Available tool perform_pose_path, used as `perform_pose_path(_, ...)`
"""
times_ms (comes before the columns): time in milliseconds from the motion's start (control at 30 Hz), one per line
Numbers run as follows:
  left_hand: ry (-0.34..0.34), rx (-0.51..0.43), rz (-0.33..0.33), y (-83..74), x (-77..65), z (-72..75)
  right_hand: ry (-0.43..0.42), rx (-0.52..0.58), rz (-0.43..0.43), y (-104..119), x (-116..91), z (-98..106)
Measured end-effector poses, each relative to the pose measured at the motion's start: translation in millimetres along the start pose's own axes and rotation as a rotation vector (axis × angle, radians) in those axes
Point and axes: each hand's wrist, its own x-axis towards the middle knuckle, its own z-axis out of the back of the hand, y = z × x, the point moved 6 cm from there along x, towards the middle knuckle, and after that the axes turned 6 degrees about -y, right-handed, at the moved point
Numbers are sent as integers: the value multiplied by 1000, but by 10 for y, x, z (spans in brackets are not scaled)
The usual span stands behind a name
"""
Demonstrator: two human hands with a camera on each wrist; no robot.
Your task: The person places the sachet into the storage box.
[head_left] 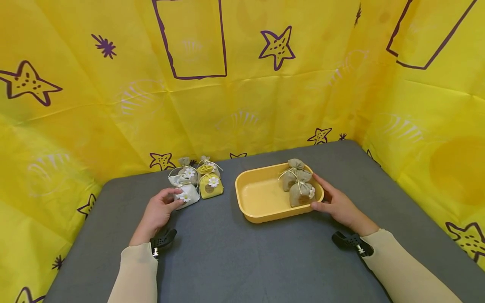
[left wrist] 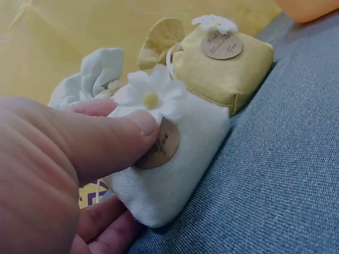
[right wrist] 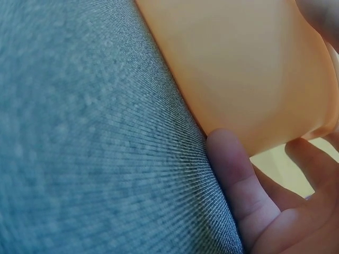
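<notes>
Pinching the white pouch (head_left: pixel 189 193) on your left, holding the yellow tray (head_left: pixel 259 198) on your right

The thumb of your left hand (head_left: pixel 161 210) presses the front of the white pouch, just beside its flower (left wrist: pixel 151 100) and partly over its round label (left wrist: pixel 168 151); other fingers are behind the pouch, so the grip is closed to its thickness. Whether its bottom touches the table (head_left: pixel 227 256), I cannot tell. Your right hand (head_left: pixel 342 210) is spread wider, thumb and fingers bent around the right end of the tray, which rests on the table.

Just beside the white pouch, toward the tray, sits a yellow pouch (head_left: pixel 211 189), also with a white flower. Behind these two are grey-beige pouches (head_left: pixel 183 170). Inside the tray, at its right end, two brownish pouches (head_left: pixel 299 195) sit close together, one nearer to you. Beyond the table hangs a yellow cloth (head_left: pixel 197 109) with starfish drawings.
</notes>
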Motion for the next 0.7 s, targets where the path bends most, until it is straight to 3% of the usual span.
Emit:
perform_pose_path(333,12,102,-57,-56,-21,-28,-2,-1,3,-12,4,0)
perform_pose_path(700,30,149,-76,-78,-58,89,-2,-3,14,-16,9,7)
